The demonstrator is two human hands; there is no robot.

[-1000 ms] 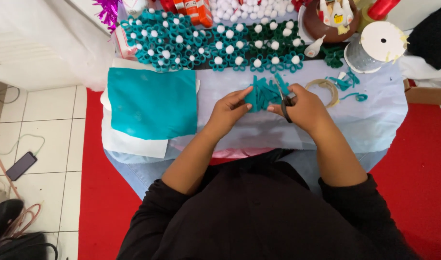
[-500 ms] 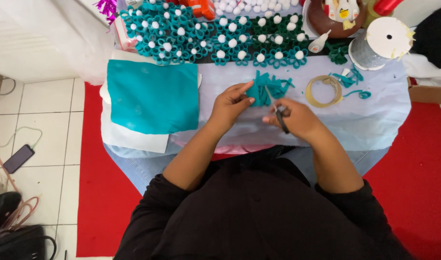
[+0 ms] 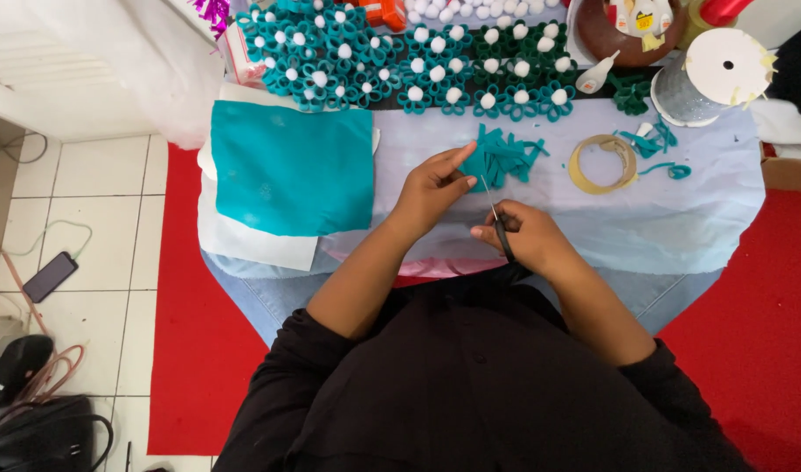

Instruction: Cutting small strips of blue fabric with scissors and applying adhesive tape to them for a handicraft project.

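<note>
My left hand [image 3: 433,185] pinches the edge of a small heap of teal felt strips [image 3: 508,157] lying on the pale blue table cover [image 3: 645,218]. My right hand [image 3: 521,238] is closed around a pair of black-handled scissors [image 3: 496,217], blades pointing up toward the strips. The right hand sits nearer my body than the heap, a little apart from it. A flat teal felt sheet [image 3: 292,168] lies to the left on a white sheet [image 3: 247,243].
Several teal and dark green felt flowers with white pompom centres [image 3: 400,54] line the far edge. A tape ring [image 3: 601,163], a silver spool with a white top [image 3: 715,77] and a brown bowl [image 3: 626,28] stand at the right. Red floor mat, phone [image 3: 51,276] and cables lie left.
My right hand has drawn back toward my body with the scissors, away from the strips. The left hand has stayed on the heap, which now rests on the table.
</note>
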